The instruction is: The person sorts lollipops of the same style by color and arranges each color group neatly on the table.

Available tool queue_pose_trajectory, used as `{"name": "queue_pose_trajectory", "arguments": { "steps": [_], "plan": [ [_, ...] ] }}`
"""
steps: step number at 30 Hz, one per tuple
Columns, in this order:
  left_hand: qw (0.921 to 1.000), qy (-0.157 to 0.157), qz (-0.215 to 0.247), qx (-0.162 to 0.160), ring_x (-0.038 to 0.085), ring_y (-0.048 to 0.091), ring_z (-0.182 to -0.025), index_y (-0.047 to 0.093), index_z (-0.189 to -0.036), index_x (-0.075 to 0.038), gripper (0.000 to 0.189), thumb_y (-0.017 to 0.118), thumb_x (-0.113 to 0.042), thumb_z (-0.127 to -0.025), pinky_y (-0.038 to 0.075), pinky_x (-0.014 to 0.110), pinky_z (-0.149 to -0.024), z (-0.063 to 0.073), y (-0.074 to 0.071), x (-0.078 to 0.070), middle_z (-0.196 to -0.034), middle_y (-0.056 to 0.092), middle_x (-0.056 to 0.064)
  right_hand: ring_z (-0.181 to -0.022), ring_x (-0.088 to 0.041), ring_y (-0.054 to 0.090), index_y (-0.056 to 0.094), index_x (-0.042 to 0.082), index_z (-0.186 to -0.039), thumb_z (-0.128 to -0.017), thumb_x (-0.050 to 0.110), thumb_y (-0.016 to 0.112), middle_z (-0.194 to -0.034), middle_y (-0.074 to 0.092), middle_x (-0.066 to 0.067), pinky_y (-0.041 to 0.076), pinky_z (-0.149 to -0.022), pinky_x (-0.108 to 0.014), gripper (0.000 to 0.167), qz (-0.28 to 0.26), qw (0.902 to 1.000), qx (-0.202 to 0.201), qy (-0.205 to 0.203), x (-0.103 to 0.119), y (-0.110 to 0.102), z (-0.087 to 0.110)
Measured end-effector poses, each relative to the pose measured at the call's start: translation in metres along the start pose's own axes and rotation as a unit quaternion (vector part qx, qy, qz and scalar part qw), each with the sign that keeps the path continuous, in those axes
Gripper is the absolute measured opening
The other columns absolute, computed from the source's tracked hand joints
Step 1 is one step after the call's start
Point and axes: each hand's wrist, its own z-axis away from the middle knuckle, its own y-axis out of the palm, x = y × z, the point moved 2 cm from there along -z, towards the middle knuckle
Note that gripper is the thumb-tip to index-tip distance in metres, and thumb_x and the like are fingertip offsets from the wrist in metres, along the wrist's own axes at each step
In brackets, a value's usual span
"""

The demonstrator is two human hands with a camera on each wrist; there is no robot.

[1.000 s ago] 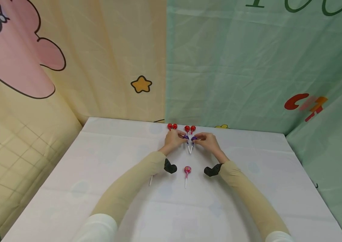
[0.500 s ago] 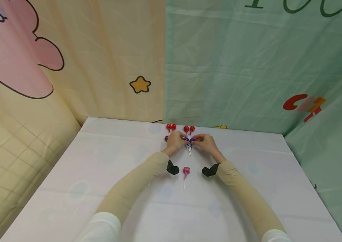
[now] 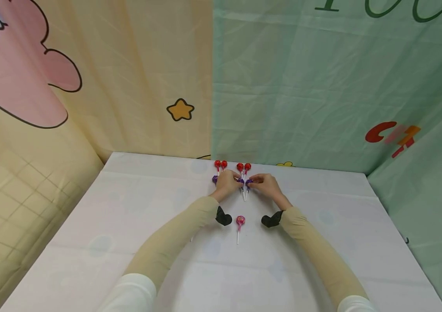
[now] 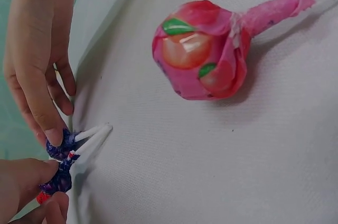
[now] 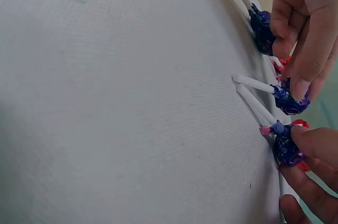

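Note:
At the table's far edge my left hand (image 3: 226, 183) pinches a purple-wrapped lollipop (image 5: 291, 97) by its candy head between thumb and fingers. My right hand (image 3: 266, 185) pinches a second purple lollipop (image 5: 288, 149) beside it in the same way. Their white sticks slant toward each other and meet at the ends, forming a narrow V that points toward me. Just beyond the hands lie two red lollipops (image 3: 247, 167), partly overlapped by the purple ones. Left of my left hand is another purple lollipop (image 5: 262, 31), with a second red pair (image 3: 217, 164) behind it.
A pink lollipop (image 3: 240, 221) lies nearer me on the white table (image 3: 302, 260), between the two forearms. The tip of a white stick (image 3: 191, 238) peeps out beside my left sleeve. Patterned curtains (image 3: 283, 86) stand right behind the table.
My left hand has shifted slightly right, uncovering the purple lollipop on its left. The two held purple heads came closer together, then parted a little, while their stick ends have come to meet.

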Motion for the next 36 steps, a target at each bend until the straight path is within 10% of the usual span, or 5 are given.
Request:
{"name": "queue_pose_trajectory", "arguments": {
  "steps": [36],
  "plan": [
    [1.0000,-0.004,-0.007,0.003,0.021,0.067,-0.084,0.073,-0.106,-0.003,0.025,0.075,-0.012,-0.082,0.054,0.030,-0.077,0.0029,0.0004,-0.0018,-0.101,0.074,0.011,-0.094,-0.029,0.065,0.068,0.000,-0.113,-0.089,0.022,0.069,-0.103,0.071,-0.018,0.051,-0.084,-0.041,0.033,0.021,0.9997,-0.013,-0.009,0.0003,0.0040,0.0022]
  ]
}}
